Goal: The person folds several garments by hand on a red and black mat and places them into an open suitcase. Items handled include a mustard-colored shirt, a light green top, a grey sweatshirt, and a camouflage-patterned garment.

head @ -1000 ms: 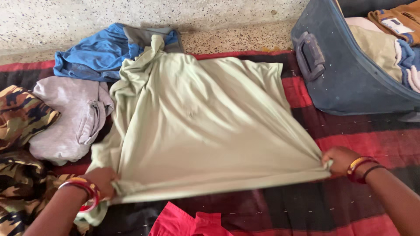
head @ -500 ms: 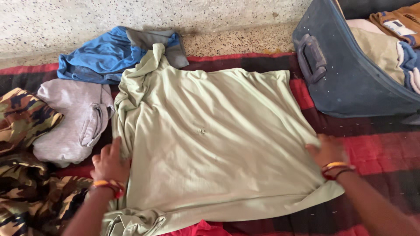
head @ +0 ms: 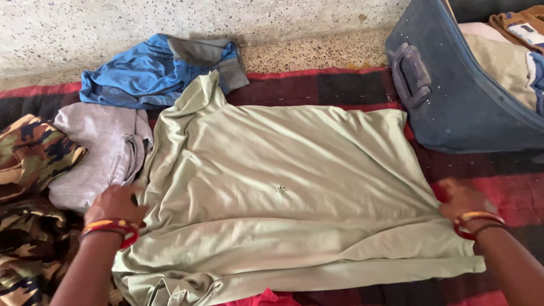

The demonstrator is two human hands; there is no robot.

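2 hands: ours, both at the pale green shirt (head: 283,187), which lies flat on the red-and-black blanket (head: 498,181).
Left hand (head: 113,205): fingers loosely curled on its left edge.
Right hand (head: 462,198): blurred; we cannot tell its grip.
Nearby: grey garment (head: 96,147), blue suitcase (head: 453,102).

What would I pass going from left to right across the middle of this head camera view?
Camouflage garment → grey garment → left hand → pale green shirt → right hand → blue suitcase, which sits farther back.
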